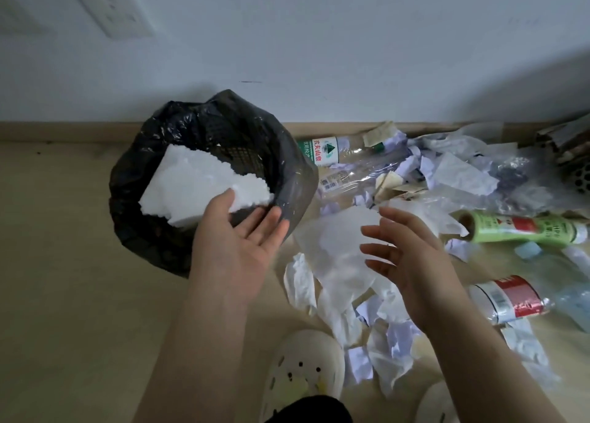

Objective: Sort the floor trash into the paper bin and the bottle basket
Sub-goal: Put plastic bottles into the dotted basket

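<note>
The left hand [238, 240] lay spread, palm up, thumb at the edge of a white foam slab [198, 186] in the black-bagged bin [140, 199]. The right hand [408, 263] hung loosely spread above crumpled paper [335, 253] and plastic bottles [319, 153] on the wooden floor [64, 295] by a white wall [319, 55].

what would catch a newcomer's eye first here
The jagged white foam block sticking out of the black-bagged bin at left centre draws the eye first, with the open left hand touching its near edge. To the right, crumpled paper and plastic bottles, among them a red-labelled bottle, litter the floor, and the right hand hovers open above them.
</note>
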A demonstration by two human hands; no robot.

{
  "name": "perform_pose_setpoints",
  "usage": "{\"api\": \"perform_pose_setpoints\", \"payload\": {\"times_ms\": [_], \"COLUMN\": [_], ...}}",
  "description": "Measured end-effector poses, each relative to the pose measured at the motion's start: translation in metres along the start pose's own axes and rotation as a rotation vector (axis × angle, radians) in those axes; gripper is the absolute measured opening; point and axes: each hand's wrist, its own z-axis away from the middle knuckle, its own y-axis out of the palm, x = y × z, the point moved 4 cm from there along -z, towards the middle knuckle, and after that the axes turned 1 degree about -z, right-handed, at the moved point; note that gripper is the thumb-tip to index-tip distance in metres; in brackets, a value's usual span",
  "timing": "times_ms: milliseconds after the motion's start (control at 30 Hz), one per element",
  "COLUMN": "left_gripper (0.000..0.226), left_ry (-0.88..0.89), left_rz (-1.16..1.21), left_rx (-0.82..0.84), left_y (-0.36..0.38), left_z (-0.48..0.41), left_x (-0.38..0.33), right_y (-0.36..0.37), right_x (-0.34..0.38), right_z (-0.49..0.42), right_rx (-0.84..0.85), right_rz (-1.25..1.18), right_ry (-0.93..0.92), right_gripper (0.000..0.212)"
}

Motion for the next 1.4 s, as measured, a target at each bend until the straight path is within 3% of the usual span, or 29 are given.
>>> {"api": "perform_pose_setpoints", "payload": {"times_ms": [200, 367, 500, 700, 800, 867, 1000, 1067, 1133, 1200, 1267, 1400], "left_gripper": [0.008, 0.013, 0.01, 0.009, 0.018, 0.02, 0.026, 0.042, 0.059, 0.065, 0.06, 0.056], "left_ry": [0.037, 0.053, 0.032, 0.088, 0.239, 0.401, 0.981, 1.16, 1.084, 0.81, 0.585, 0.374], "left_rz": [-0.275, -0.504, -0.828, -1.334, -1.528, -1.649, -1.881, -2.044, -2.244, -2.366, -2.489, -2.558], "left_rx": [0.107, 0.199, 0.238, 0.341, 0.397, 0.405, 0.535, 0.638, 0.757, 0.841, 0.813, 0.682], "left_y": [0.019, 0.026, 0.02, -0.002, -0.002, 0.002, 0.016, 0.023, 0.03, 0.028, 0.017, -0.001], "left_z": [0.006, -0.001, -0.02, -0.032, -0.03, -0.028, -0.027, -0.034, -0.044, -0.062, -0.077, -0.096], "left_x": [0.028, 0.057, 0.095, 0.15, 0.159, 0.163, 0.168, 0.178, 0.185, 0.19, 0.189, 0.184], "right_y": [-0.007, -0.019, -0.043, -0.108, -0.129, -0.137, -0.143, -0.142, -0.139, -0.138, -0.137, -0.138], "right_x": [-0.007, -0.012, -0.027, -0.064, -0.073, -0.08, -0.096, -0.097, -0.097, -0.099, -0.101, -0.1], "right_z": [-0.001, -0.003, -0.006, 0.001, 0.013, 0.017, 0.013, 0.004, -0.004, -0.009, -0.009, -0.008], "right_rx": [-0.089, -0.153, -0.262, -0.588, -0.658, -0.608, -0.451, -0.401, -0.351, -0.319, -0.319, -0.347], "right_rz": [0.017, 0.031, 0.076, 0.608, 0.934, 1.08, 1.31, 1.374, 1.428, 1.481, 1.511, 1.477], "right_ry": [0.086, 0.146, 0.172, 0.14, 0.113, 0.172, 0.286, 0.274, 0.264, 0.261, 0.252, 0.23], "right_gripper": [0.013, 0.013, 0.011, 0.027, 0.036, 0.047, 0.069, 0.07, 0.069, 0.063, 0.056, 0.049]}}
